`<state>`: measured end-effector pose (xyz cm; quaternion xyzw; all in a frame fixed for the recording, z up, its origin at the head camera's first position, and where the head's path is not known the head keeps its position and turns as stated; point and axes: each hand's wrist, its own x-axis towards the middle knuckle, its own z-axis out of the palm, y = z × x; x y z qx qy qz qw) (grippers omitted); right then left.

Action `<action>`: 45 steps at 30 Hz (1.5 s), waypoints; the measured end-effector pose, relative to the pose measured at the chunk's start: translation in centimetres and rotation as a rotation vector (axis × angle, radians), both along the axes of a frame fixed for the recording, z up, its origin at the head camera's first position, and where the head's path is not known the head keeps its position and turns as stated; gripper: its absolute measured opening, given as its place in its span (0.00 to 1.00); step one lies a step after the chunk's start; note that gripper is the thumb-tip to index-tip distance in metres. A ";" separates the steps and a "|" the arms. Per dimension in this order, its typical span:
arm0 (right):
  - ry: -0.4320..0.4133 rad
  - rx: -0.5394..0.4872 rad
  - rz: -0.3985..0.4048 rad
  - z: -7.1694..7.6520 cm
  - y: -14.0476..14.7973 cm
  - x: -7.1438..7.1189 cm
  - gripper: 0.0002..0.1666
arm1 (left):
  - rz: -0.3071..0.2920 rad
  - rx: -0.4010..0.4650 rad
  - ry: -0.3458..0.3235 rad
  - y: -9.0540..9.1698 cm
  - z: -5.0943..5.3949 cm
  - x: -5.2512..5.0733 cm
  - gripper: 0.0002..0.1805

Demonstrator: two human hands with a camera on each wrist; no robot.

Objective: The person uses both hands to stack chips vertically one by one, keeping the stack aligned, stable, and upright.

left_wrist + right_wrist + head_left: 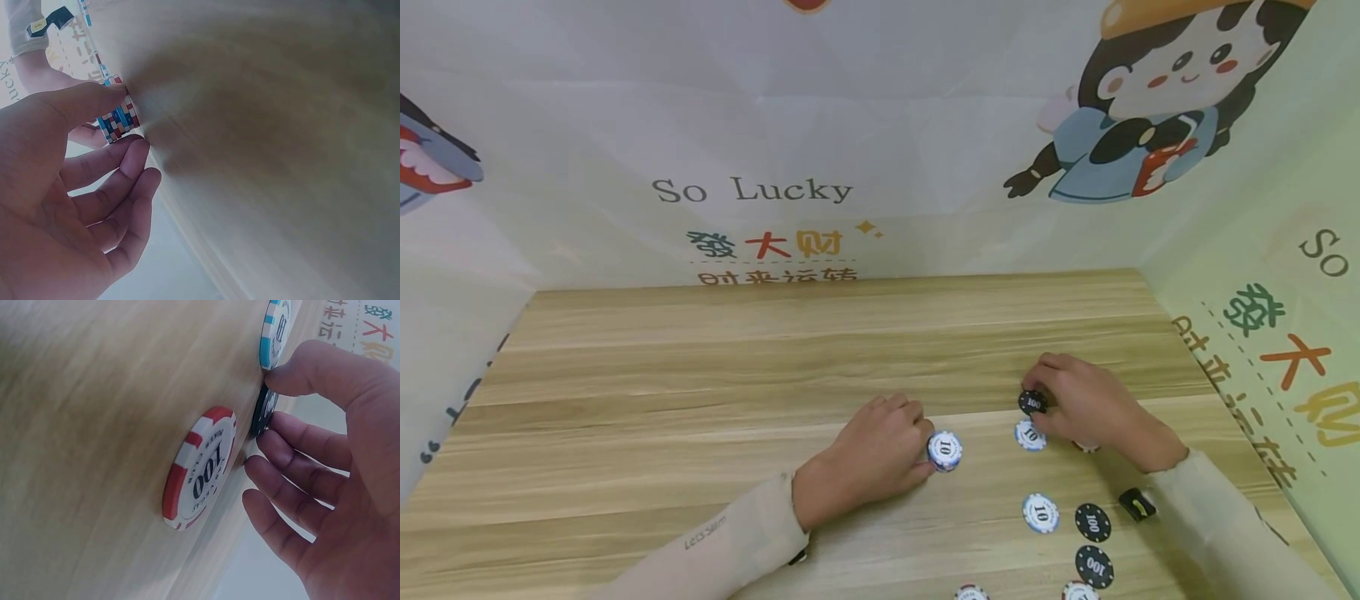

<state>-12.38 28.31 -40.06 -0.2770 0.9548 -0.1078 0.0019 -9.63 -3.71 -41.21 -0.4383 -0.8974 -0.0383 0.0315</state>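
At the middle of the table, my left hand (872, 446) holds a stack of poker chips (945, 450) between thumb and fingers. A white and blue 10 chip tops it; in the left wrist view the stack's edges (120, 122) show blue, red, white and dark bands. My right hand (1093, 404) pinches a black 100 chip (1033, 402) by its edge, at the tabletop. Beside it lies a white and blue 10 chip (1031, 435). Under the right hand, a red and white 100 chip (200, 469) lies flat, mostly hidden in the head view.
Nearer the front lie another blue and white 10 chip (1041, 512), two black 100 chips (1093, 522) and red and white chips (1081, 592) cut by the frame edge. Printed cloth walls (925, 167) enclose the wooden table (700, 358) at the back and sides.
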 end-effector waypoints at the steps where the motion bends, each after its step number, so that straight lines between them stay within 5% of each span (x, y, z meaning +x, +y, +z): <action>1: -0.001 0.001 -0.002 0.0 0.0 0.0 0.21 | 0.000 0.000 0.003 0.0 0.0 0.0 0.21; 45: 0.077 0.006 0.062 0.9 -1.9 1.1 0.21 | -0.003 0.002 0.012 0.0 -0.1 0.0 0.21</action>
